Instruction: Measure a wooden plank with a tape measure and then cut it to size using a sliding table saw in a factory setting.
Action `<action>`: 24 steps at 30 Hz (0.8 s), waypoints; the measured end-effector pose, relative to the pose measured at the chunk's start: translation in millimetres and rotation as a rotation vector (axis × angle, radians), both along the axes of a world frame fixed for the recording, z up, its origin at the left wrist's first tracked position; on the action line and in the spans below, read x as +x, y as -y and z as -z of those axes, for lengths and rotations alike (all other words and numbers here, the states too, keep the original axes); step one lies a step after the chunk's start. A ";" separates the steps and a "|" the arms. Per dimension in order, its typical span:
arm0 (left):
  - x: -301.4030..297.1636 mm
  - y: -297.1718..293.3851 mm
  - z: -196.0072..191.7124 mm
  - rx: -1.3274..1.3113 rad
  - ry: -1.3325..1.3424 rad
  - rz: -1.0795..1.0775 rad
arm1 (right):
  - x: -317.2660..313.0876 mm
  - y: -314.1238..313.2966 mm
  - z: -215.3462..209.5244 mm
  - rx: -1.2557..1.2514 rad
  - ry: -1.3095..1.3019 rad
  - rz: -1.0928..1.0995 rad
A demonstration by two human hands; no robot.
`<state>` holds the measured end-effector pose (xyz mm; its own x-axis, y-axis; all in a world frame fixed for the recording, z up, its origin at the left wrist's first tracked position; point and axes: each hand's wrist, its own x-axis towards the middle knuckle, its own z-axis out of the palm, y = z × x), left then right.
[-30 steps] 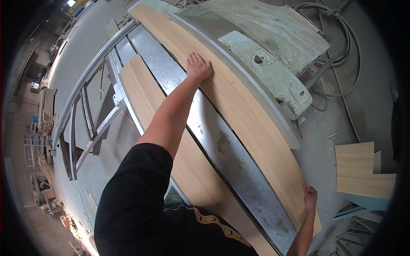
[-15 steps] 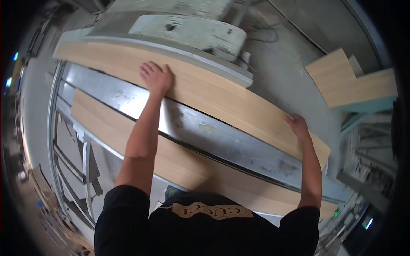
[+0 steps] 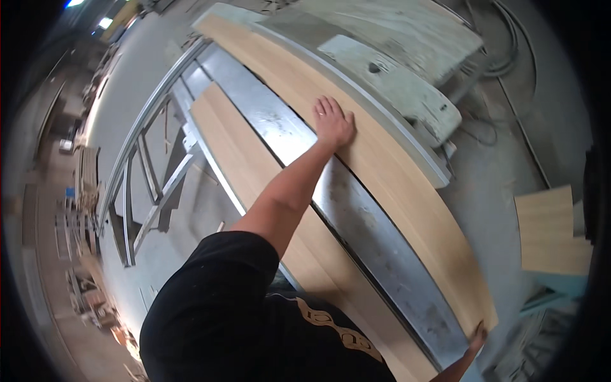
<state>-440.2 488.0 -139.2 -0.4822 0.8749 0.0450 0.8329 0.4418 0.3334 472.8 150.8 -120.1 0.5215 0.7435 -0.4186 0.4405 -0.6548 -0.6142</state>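
A long pale wood-grain board [image 3: 388, 172] lies along the metal fence [image 3: 356, 79] of the machine table. My left hand [image 3: 334, 124] rests flat on this board near its middle, fingers slightly spread, a ring on one finger. At the board's near right end, my right hand [image 3: 476, 337] grips the corner; part of its fingers is hidden at the edge. Between the boards runs the shiny metal bed [image 3: 375, 223]. A second wood-grain board [image 3: 242, 143] lies parallel, closer to my body, and no hand touches it.
Behind the fence stands a worn, pale machine cover [image 3: 394, 79]. Cut board pieces [image 3: 550, 229] sit on a stand at the right. A metal frame [image 3: 130, 184] extends at the left, with stacked timber [image 3: 88, 178] beyond. Cables [image 3: 509, 44] lie on the floor at the back right.
My view has swung, so the boards now slope more steeply down to the right. My right hand has shifted along the far board to its end. My left hand stays on the same board.
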 end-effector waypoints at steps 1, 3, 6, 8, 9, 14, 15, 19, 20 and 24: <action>-19.5 5.8 -9.6 0.059 -0.120 -0.020 | -33.9 -2.5 35.2 0.023 0.002 0.041; -38.3 14.2 -13.4 0.126 -0.205 -0.034 | -68.6 -8.2 41.0 0.055 0.030 0.078; -44.5 19.3 -4.6 0.122 -0.201 -0.049 | -93.2 -22.7 14.1 0.076 -0.054 0.046; -40.7 14.5 -1.0 0.119 -0.180 -0.047 | -93.5 -24.1 4.4 0.115 -0.004 0.154; -35.5 12.6 0.3 0.114 -0.158 -0.042 | -83.3 -19.6 -4.8 0.118 0.015 0.155; -32.1 4.7 -2.5 0.096 -0.129 -0.034 | -64.1 -8.0 -4.3 0.193 -0.046 0.165; -36.1 5.0 -3.3 0.095 -0.131 -0.038 | -65.2 -10.2 -1.2 0.193 -0.047 0.160; -45.0 4.5 -5.2 0.086 -0.135 -0.040 | -66.4 -11.8 2.0 0.169 0.071 0.167; -45.7 2.5 -5.6 0.061 -0.114 -0.034 | -65.9 -10.2 0.1 0.171 0.069 0.169; -57.7 1.4 -7.7 0.029 -0.103 -0.034 | -79.4 -13.7 -3.6 0.180 0.011 0.118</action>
